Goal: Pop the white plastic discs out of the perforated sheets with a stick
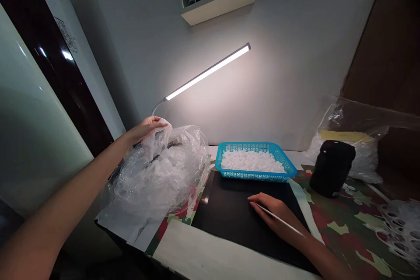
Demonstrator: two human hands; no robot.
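Left grip [146, 129]: clamped on crinkled clear plastic bag [157, 188], 9 o'clock
Right grip [275, 214]: clamped on slim white rod [288, 226], 4 o'clock
Blue mesh basket [252, 174]: 12 o'clock

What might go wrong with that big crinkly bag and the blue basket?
The left hand is pulling up a clear plastic bag of white pieces near the edge, so it might tip and spill. The right hand, holding a thin white stick, is close to the blue plastic basket and might bump it.

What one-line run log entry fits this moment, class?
left hand grips clear plastic bag | right hand holds thin white rod | blue basket
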